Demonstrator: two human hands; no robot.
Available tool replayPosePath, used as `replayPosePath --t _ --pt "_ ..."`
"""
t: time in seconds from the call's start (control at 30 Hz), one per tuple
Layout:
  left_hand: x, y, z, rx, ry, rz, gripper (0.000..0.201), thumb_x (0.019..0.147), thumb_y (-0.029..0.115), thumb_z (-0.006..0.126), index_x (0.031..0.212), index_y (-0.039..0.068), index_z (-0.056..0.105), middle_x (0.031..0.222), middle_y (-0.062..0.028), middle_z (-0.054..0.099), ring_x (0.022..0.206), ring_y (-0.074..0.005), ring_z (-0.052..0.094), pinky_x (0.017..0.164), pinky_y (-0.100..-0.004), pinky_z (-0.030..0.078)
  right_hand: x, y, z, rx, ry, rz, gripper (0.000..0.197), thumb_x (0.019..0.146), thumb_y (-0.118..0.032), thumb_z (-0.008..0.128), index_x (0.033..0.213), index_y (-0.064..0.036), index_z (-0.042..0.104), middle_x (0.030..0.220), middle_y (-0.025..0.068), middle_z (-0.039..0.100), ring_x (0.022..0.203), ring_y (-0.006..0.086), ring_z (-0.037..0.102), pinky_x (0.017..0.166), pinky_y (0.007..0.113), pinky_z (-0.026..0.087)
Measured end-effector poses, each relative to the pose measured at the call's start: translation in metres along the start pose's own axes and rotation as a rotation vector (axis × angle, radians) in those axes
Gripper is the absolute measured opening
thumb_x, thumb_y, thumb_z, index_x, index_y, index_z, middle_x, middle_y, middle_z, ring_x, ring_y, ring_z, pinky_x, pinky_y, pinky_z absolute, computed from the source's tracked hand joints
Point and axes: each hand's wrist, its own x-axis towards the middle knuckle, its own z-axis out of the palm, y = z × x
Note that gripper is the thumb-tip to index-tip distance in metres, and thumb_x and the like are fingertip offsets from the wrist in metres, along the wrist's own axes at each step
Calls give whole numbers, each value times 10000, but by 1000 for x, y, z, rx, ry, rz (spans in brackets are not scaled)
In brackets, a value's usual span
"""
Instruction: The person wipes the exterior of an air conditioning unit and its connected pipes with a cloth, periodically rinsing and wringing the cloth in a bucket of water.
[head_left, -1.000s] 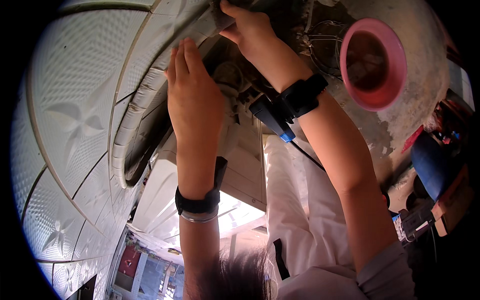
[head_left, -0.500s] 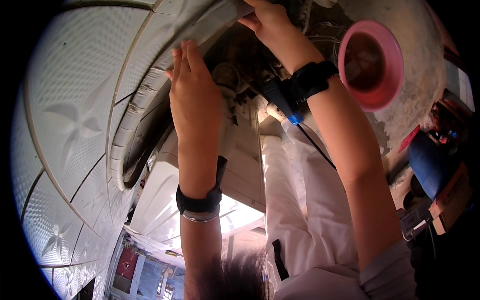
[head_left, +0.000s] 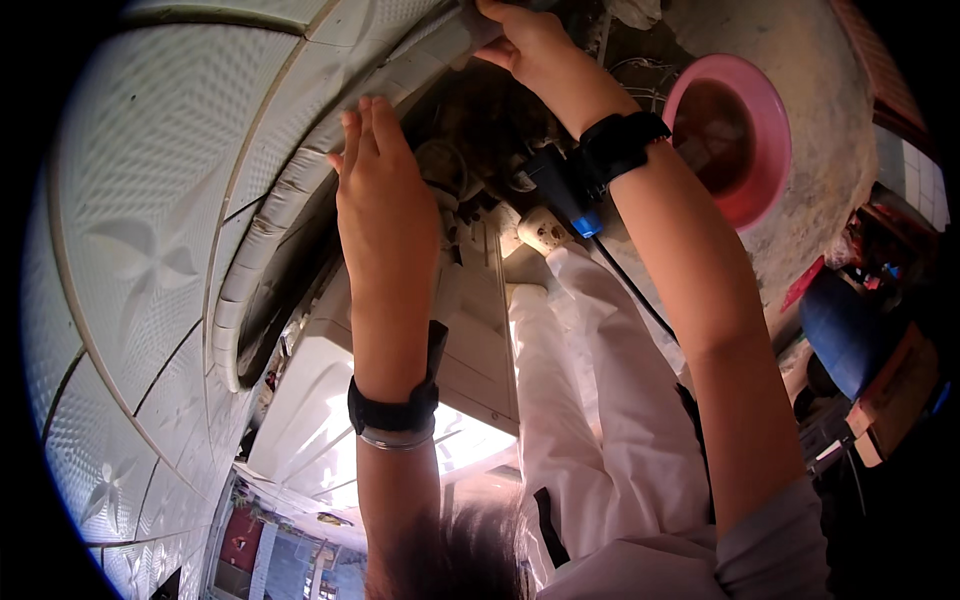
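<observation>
A pale, tape-wrapped pipe (head_left: pixel 283 200) curves along the tiled wall from the lower left up to the top edge. My left hand (head_left: pixel 388 205) lies against its side, fingers stretched out and close together, not wrapped round it. At the top, my right hand (head_left: pixel 527 42) has its thumb and fingers around the pipe's upper part; the fingertips are partly cut off or hidden. Black straps circle both wrists, and a dark device with a blue tip (head_left: pixel 572 195) hangs at the right one.
Below my left forearm stands a white box-shaped unit (head_left: pixel 455 350). To the right, a pink basin (head_left: pixel 775 150) holds brownish liquid. Loose wires (head_left: pixel 640 68) lie at the top, beside dark clutter. A blue container (head_left: pixel 845 335) and a cardboard box (head_left: pixel 893 400) are at the far right.
The whole view has shifted slightly, so the basin appears lower and further left. Both hands keep nearly the same places along the pipe.
</observation>
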Motion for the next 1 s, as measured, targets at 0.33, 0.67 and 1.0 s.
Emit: replayPosePath --t 0.33,0.67,1.0 --pt "-1 8 -5 -92 -23 -104 442 769 -114 413 1209 -74 398 1259 -239 470 1225 -386 405 1009 -502 346 4 9 -28 132 -271 -36 192 895 -156 540 1004 -4 587 939 100 633 883 226 605 841 396 496" --pt "-10 2 -4 -25 59 -45 516 780 -65 380 1282 51 376 1262 -236 470 1150 -394 457 967 -455 408 -62 22 -134 251 -329 42 283 921 -286 513 1105 -72 537 1132 57 583 1093 187 536 978 392 424" --pt "-113 35 -79 -103 52 -45 558 755 -118 347 1263 77 468 1230 -133 529 1036 -269 591 798 -383 524 -219 -17 -356 24 -88 -135 405 922 -280 514 1232 -28 446 1244 83 500 1161 196 481 1006 380 391"
